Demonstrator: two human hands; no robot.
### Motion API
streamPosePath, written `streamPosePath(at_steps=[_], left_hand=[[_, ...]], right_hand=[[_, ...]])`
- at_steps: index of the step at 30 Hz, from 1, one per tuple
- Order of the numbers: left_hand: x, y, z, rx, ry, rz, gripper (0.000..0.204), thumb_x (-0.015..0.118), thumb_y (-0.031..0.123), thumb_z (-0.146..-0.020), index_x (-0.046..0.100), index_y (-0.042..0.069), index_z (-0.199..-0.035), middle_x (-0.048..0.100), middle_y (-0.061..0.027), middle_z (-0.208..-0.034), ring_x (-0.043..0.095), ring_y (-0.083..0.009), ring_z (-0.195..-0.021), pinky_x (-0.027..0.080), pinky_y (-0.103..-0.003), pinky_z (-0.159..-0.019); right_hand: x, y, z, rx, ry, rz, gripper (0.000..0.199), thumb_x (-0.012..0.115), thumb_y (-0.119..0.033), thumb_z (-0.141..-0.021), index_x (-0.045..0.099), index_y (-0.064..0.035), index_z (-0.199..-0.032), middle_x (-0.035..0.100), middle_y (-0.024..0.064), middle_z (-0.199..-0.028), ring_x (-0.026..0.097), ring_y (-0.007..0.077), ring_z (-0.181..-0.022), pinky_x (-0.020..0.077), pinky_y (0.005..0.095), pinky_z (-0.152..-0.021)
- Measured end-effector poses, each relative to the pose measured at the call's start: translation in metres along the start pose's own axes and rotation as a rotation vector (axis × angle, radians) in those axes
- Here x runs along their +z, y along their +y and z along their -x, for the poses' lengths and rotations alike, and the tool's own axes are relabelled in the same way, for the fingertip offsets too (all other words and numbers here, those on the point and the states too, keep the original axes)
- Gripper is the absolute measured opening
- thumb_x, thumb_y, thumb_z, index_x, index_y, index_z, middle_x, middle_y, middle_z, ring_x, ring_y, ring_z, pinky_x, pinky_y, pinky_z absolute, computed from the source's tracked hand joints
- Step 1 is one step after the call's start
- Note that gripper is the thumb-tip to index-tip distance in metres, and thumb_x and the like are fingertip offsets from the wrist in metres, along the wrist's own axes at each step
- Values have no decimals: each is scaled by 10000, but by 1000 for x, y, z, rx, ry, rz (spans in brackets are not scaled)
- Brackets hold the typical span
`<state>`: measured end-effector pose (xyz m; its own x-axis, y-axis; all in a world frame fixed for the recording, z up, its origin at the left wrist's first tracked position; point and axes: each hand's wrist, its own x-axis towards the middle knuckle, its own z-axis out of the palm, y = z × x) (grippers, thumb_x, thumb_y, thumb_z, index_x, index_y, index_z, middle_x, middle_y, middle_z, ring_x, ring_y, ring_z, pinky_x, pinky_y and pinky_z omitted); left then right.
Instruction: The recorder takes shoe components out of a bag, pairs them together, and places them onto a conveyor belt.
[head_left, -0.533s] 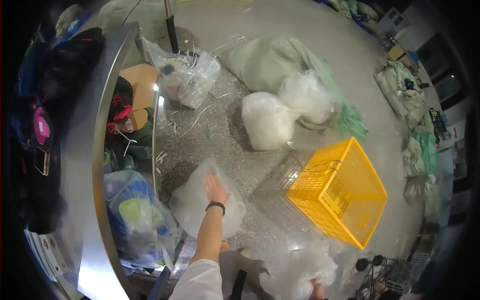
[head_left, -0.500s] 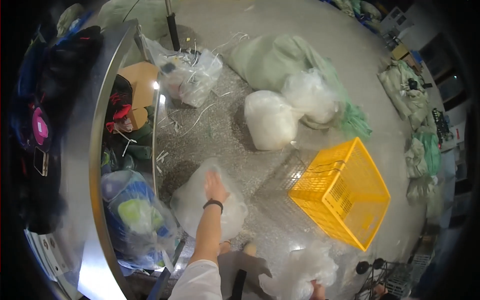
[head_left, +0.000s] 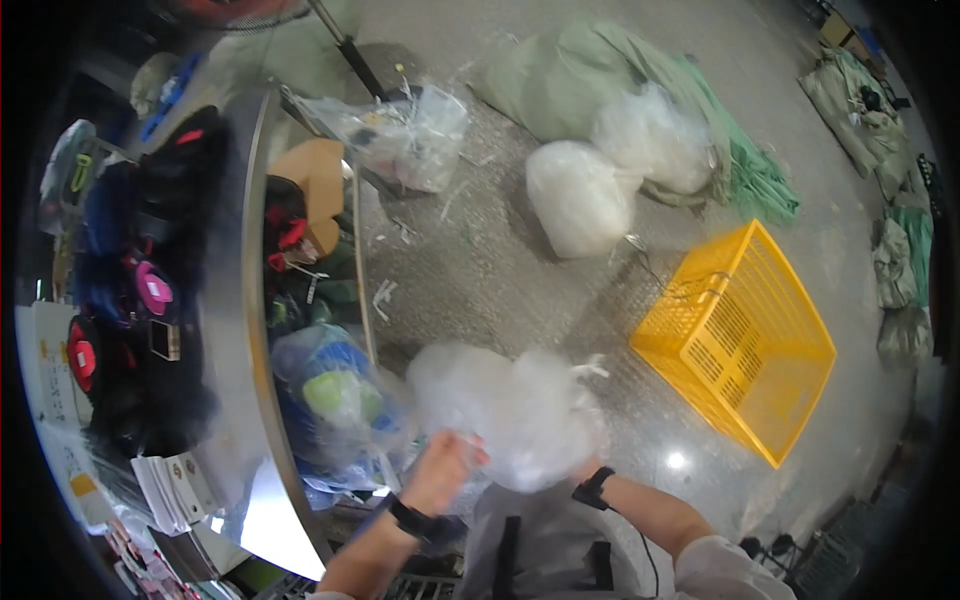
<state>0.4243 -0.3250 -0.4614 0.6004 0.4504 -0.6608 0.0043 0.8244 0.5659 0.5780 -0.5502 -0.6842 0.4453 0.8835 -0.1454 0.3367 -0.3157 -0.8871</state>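
Note:
Two pale translucent plastic bundles meet in front of me. A full, rounded plastic bag point(head_left: 450, 385) stands on the floor by the bench. Against its right side is a crumpled clear plastic bag point(head_left: 550, 415), and my right hand point(head_left: 590, 468) is closed on its lower right edge, with the fingers mostly hidden by the plastic. My left hand point(head_left: 442, 475), a dark band at its wrist, is at the near edge of the rounded bag. Its fingers are blurred, so whether they grip the plastic is unclear.
A yellow crate point(head_left: 740, 345) lies tipped on the floor at right. Beyond are a tied white plastic bag point(head_left: 580, 200) and a big green sack point(head_left: 570, 80). The metal bench point(head_left: 235, 290) runs along my left, with a bag of blue and green items point(head_left: 345, 400) beside it.
My right hand has brought the crumpled plastic bag from the lower right to the rounded bag. My left hand has drawn back from the rounded bag's top to its near edge. The view has shifted.

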Motion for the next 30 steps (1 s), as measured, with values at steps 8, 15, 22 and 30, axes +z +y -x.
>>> streamPosePath(at_steps=[8, 15, 22, 30], left_hand=[[130, -12, 81, 10, -468, 7, 261, 406, 89, -930, 255, 56, -1141, 458, -146, -1172, 507, -200, -1013, 371, -335, -890], [179, 102, 171, 88, -870, 57, 240, 431, 72, -923, 264, 119, -1088, 514, -180, -1020, 521, -261, -927, 383, -393, -868], [120, 110, 203, 388, -691, 152, 332, 481, 43, -888, 311, 138, -1156, 553, -127, -885, 543, -252, -881, 307, -463, -969], [20, 66, 138, 433, 27, -121, 141, 495, 187, -900, 518, 52, -936, 574, -36, -825, 550, -160, -723, 454, -288, -632]], right_hand=[[18, -110, -3, -114, -434, -291, 343, 559, -239, -815, 538, -29, -1086, 565, 79, -1050, 545, 265, -1005, 421, 360, -880], [43, -120, -5, -169, -342, -338, 335, 548, -250, -827, 539, -25, -1073, 570, 83, -1031, 549, 259, -983, 427, 358, -866], [59, -119, -28, -189, -226, -292, 329, 537, -262, -838, 540, -20, -1061, 574, 87, -1013, 552, 254, -960, 434, 355, -851], [77, -141, -173, -448, -403, -224, 326, 525, -276, -851, 542, -16, -1047, 580, 91, -991, 556, 248, -934, 441, 351, -835]])
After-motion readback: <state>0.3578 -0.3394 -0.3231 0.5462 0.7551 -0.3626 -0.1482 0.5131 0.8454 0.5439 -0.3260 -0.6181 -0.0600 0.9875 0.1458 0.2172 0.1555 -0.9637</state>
